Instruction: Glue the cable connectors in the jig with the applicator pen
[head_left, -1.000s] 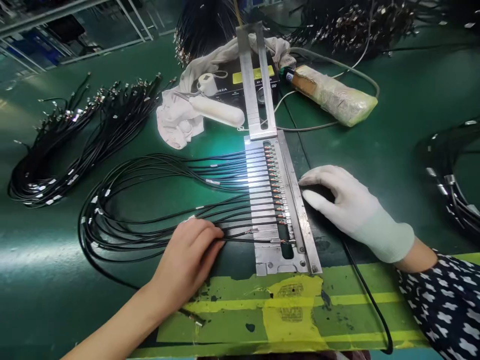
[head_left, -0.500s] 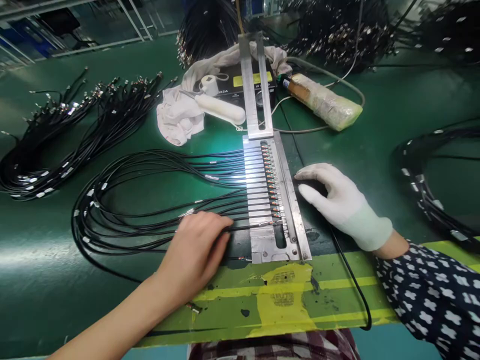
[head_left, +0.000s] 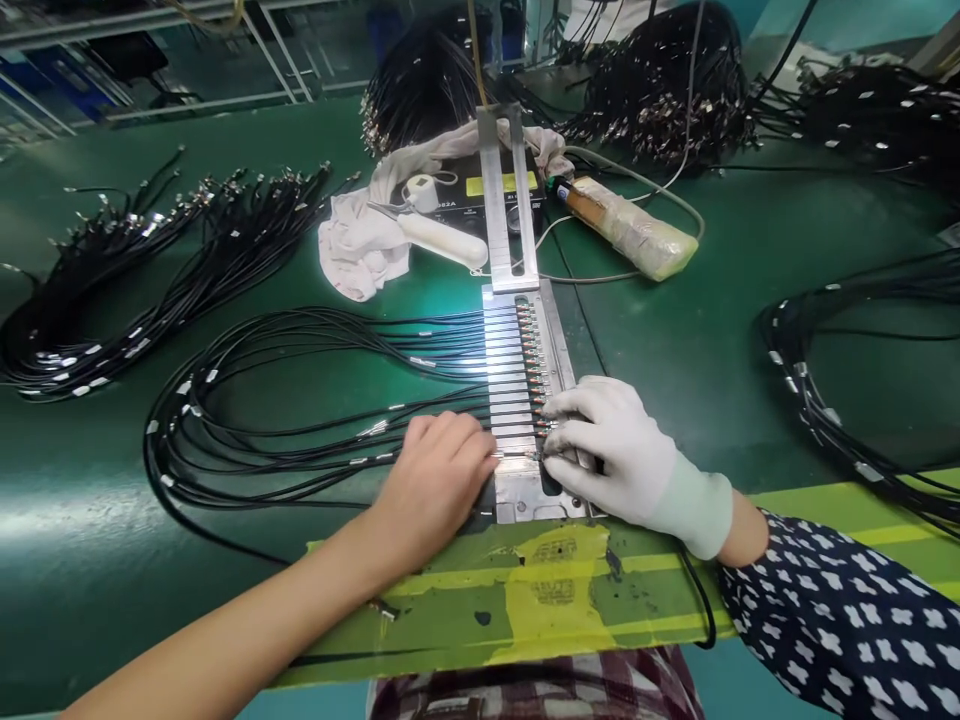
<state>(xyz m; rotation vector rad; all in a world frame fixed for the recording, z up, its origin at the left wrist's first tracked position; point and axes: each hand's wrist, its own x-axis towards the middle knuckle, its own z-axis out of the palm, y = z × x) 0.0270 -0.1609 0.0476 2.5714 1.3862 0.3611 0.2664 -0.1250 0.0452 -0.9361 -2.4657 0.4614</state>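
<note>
head view: near front edge of surface (head_left: 660,340), left hand (head_left: 437,468) pinches black cable (head_left: 514,456); right hand (head_left: 626,455), over metal jig (head_left: 517,502), has unclear grip.

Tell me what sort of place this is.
Probably a cable-assembly workshop: black cables lie side by side across a metal fixture, and more cable bundles are heaped on the green bench.

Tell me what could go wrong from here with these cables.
The cable ends sit close together in the jig, so the right hand might knock a neighbour askew. The left hand could tug the looped cables beside it. A loose cable near the right sleeve might snag.
</note>
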